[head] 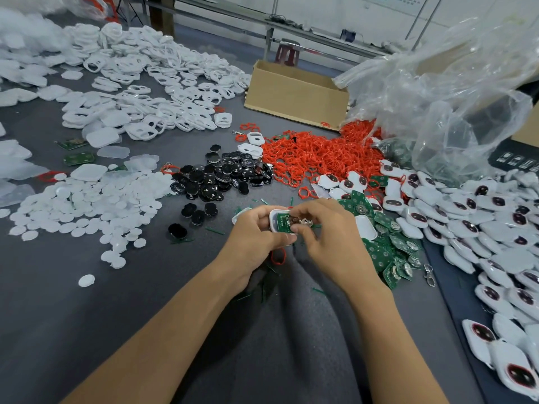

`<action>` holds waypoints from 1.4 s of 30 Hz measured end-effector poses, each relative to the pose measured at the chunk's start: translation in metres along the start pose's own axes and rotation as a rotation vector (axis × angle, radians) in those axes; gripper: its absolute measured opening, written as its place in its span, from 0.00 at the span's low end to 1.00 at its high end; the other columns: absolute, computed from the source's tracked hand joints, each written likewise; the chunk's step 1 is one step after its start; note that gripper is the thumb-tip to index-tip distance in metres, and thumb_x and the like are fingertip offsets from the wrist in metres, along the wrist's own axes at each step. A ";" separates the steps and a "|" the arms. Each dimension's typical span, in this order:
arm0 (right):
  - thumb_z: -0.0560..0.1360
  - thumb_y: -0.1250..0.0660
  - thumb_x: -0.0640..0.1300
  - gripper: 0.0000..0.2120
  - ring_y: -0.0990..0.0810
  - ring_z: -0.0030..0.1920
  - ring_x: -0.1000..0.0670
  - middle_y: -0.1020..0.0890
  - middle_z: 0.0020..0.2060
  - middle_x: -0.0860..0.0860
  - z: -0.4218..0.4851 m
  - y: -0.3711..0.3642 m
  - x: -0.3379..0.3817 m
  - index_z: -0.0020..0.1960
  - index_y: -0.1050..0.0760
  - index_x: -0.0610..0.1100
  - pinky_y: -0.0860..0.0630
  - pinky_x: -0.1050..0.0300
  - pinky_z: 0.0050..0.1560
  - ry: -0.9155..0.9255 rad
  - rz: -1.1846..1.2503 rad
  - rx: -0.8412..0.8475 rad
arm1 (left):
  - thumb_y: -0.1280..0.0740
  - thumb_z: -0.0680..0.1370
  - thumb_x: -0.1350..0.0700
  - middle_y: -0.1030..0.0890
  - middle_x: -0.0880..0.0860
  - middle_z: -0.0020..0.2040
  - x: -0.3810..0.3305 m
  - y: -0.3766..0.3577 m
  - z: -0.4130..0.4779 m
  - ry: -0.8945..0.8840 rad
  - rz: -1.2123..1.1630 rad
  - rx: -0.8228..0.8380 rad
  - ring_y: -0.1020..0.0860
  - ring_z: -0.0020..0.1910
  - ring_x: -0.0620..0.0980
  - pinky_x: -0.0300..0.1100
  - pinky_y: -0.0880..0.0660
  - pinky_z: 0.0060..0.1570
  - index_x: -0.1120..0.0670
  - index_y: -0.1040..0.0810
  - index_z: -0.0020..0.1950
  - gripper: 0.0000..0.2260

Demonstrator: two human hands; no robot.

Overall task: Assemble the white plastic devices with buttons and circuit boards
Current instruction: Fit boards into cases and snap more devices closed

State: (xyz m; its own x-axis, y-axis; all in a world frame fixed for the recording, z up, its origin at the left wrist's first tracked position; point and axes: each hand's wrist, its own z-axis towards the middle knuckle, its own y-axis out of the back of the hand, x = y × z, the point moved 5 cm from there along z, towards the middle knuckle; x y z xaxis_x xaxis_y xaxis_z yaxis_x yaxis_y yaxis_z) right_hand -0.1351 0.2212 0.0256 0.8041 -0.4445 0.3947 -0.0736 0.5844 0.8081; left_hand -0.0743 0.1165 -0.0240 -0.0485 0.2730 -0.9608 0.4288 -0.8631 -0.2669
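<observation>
Head view: one white shell (273, 220) is gripped in the left hand (256, 234) low over the grey surface (87, 316), dead centre. A green circuit board (282, 223) is already lying inside it. The board is pinched by the curled fingers of the right hand (323, 228) and, by the look of it, is being seated. Whether a button is fitted underneath cannot be told, and no back cover is seen on this unit yet, so this one is judged mid-assembly. A good share of the job appears done: a big heap of closed devices (466, 217) is spread along the right side. Plenty is left, though. A stack of loose boards (382, 249) is waiting just beside the right hand. Black buttons (221, 176) are piled beyond the hands, with red rings (318, 156) heaped further back. A large drift of empty white casings (145, 83) is scattered across the far left. The task is reckoned well under way but far from finished.
</observation>
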 end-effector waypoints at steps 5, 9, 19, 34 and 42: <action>0.69 0.29 0.34 0.10 0.24 0.48 0.46 0.19 0.44 0.48 0.000 -0.001 0.001 0.50 0.20 0.43 0.29 0.55 0.52 0.006 0.001 -0.005 | 0.30 0.70 0.74 0.18 0.54 0.44 0.000 0.000 0.000 -0.011 0.014 0.012 0.21 0.39 0.44 0.33 0.24 0.42 0.62 0.23 0.58 0.18; 0.69 0.29 0.35 0.10 0.25 0.48 0.46 0.19 0.44 0.47 0.000 -0.002 0.001 0.50 0.20 0.42 0.30 0.56 0.51 0.000 -0.012 0.005 | 0.31 0.70 0.75 0.18 0.53 0.43 0.000 0.000 0.000 -0.007 0.008 0.015 0.22 0.40 0.45 0.33 0.24 0.42 0.61 0.22 0.57 0.18; 0.70 0.28 0.37 0.08 0.24 0.48 0.47 0.19 0.44 0.48 0.001 -0.002 0.001 0.50 0.19 0.42 0.30 0.57 0.51 -0.011 0.001 -0.003 | 0.37 0.77 0.73 0.19 0.56 0.44 0.000 -0.003 0.002 0.040 -0.105 0.006 0.19 0.40 0.46 0.38 0.19 0.46 0.64 0.24 0.57 0.11; 0.70 0.29 0.36 0.08 0.24 0.48 0.46 0.19 0.44 0.47 0.000 0.000 0.003 0.49 0.20 0.41 0.28 0.53 0.52 0.000 0.008 -0.002 | 0.40 0.79 0.70 0.17 0.52 0.40 0.000 -0.004 0.002 0.057 -0.166 0.030 0.18 0.36 0.43 0.35 0.20 0.40 0.59 0.21 0.49 0.10; 0.70 0.28 0.36 0.08 0.25 0.48 0.46 0.19 0.44 0.47 0.000 -0.001 0.004 0.49 0.20 0.41 0.31 0.57 0.51 0.009 -0.004 0.001 | 0.41 0.79 0.70 0.16 0.50 0.37 -0.001 -0.005 0.002 0.058 -0.159 0.032 0.18 0.36 0.43 0.35 0.20 0.39 0.58 0.22 0.48 0.10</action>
State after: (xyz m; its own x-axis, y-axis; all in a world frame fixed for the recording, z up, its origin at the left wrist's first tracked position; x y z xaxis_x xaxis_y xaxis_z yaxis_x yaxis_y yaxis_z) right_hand -0.1318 0.2188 0.0265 0.8098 -0.4404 0.3878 -0.0711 0.5824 0.8098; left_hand -0.0781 0.1195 -0.0223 -0.0610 0.4308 -0.9004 0.3908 -0.8198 -0.4187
